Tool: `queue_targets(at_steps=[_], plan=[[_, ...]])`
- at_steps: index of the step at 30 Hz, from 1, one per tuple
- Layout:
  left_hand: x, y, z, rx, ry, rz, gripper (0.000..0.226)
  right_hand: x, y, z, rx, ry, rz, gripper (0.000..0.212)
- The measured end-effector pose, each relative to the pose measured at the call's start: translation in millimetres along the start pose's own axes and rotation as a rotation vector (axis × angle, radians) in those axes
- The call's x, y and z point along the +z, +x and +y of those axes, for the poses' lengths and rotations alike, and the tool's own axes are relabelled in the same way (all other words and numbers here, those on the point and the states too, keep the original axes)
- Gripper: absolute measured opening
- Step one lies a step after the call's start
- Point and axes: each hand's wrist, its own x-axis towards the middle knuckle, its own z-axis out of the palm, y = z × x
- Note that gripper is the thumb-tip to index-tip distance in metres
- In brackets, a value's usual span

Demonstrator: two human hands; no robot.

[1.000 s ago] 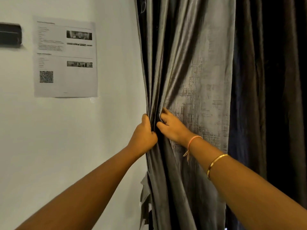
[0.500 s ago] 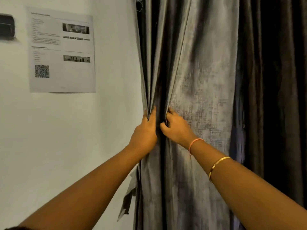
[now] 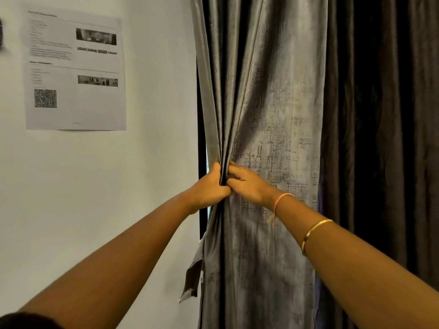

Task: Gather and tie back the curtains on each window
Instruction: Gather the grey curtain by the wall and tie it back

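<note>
A grey shiny curtain point(image 3: 273, 96) hangs in front of me, its left part bunched into narrow folds. My left hand point(image 3: 210, 186) grips those gathered folds at the curtain's left edge. My right hand point(image 3: 247, 184) sits just beside it, fingers curled into the folds from the right. The two hands touch each other. A strip of matching fabric point(image 3: 193, 274), perhaps a tie-back, dangles below at the curtain's left edge. Further right hangs a darker brown curtain point(image 3: 384, 138).
A white wall point(image 3: 142, 186) fills the left side, with a printed sheet point(image 3: 74, 72) carrying a QR code taped on it. A dark frame edge point(image 3: 202, 143) shows between wall and curtain. A dark object sits at the far left edge.
Both hands have drawn closer together and pulled more folds into the bunch. The view has shifted slightly to the left and down, and the dangling strip has swung left.
</note>
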Motion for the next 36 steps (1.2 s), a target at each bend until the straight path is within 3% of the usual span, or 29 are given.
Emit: queue_targets(at_steps=[4,7,11,13,17,21,24,26,29,32,36], plan=[[13.5,3.2,-1.6,0.027,0.121,0.213,0.076,-5.6,-4.0,-4.3,0.093,0.152,-0.041,0.029],[23.1,6.1,-9.8,-0.041,0.253,0.476,0.068,-11.5,-4.8,-2.0,0.138,0.039,0.011,0.028],[18.4,6.3,-22.5,-0.112,0.313,0.575,0.069,-32.0,-11.1,15.4,0.067,-0.453,0.505,0.02],[15.5,6.3,-27.1,-0.101,0.326,0.581,0.069,-46.2,-13.7,30.6,0.164,-0.65,0.746,0.037],[15.6,9.5,-32.3,-0.075,0.367,0.59,0.063,-71.8,-19.4,55.6,0.38,-0.516,0.937,0.07],[20.5,13.4,-30.9,-0.083,0.347,0.574,0.067,-90.3,-23.6,68.1,0.31,-0.031,0.906,0.09],[21.7,14.7,-27.2,-0.082,0.292,0.564,0.065,-93.4,-22.6,65.4,0.309,0.085,0.983,0.065],[21.0,16.1,-26.0,-0.065,0.249,0.564,0.061,-89.9,-19.3,57.6,0.268,0.015,1.026,0.035],[20.6,15.8,-25.5,-0.005,0.219,0.571,0.058,-82.3,-10.5,43.4,0.11,-0.284,0.989,0.024],[17.4,12.9,-28.0,0.024,0.236,0.587,0.062,-71.3,9.5,21.9,-0.06,-0.482,0.735,0.019],[5.5,4.9,-36.5,0.077,0.279,0.583,0.077,-45.4,53.3,-25.5,-0.228,-0.399,0.46,0.027]])
